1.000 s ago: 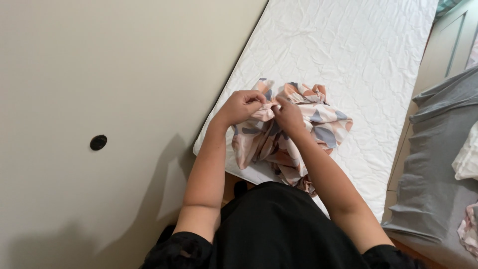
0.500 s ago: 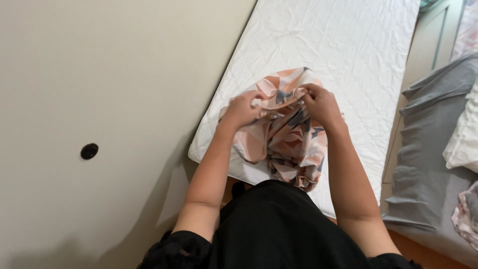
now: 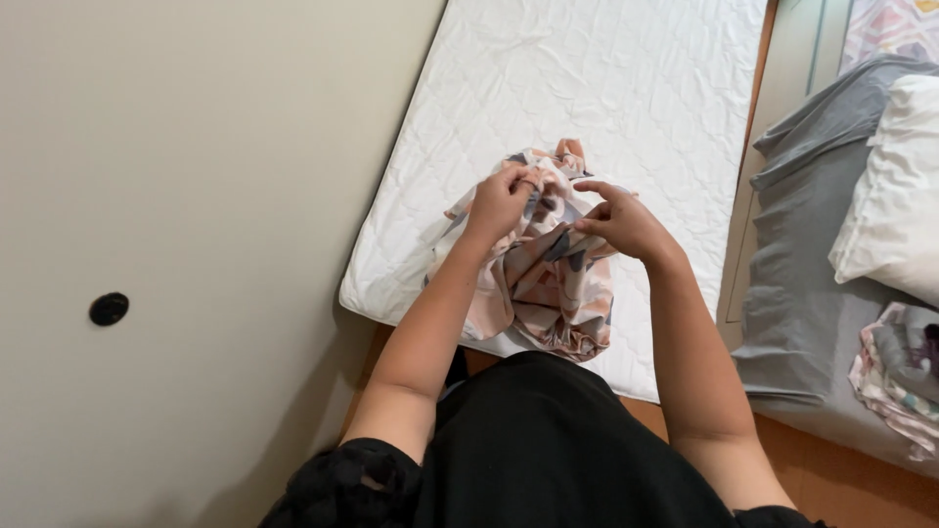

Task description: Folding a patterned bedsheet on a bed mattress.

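A crumpled patterned cloth [image 3: 548, 284] in pink, white and grey lies bunched at the near end of a white quilted mattress [image 3: 606, 88]. My left hand [image 3: 501, 200] is closed on the cloth's upper edge, pinching a fold. My right hand [image 3: 621, 223] sits just to the right, fingers partly curled, gripping the same cloth beside the left hand. The lower part of the cloth hangs over the mattress's near edge toward my black clothing [image 3: 558, 450].
A beige wall [image 3: 196, 196] with a small black round fitting [image 3: 109, 309] runs along the left. To the right lie a grey sheet [image 3: 792, 274], a white pillow [image 3: 895, 196] and another patterned cloth [image 3: 900, 376]. Wooden floor [image 3: 851, 479] shows at lower right.
Both hands have shifted along the cloth's top edge and drawn slightly apart. The cloth has been gathered and turned, now bunched more upright between the hands.
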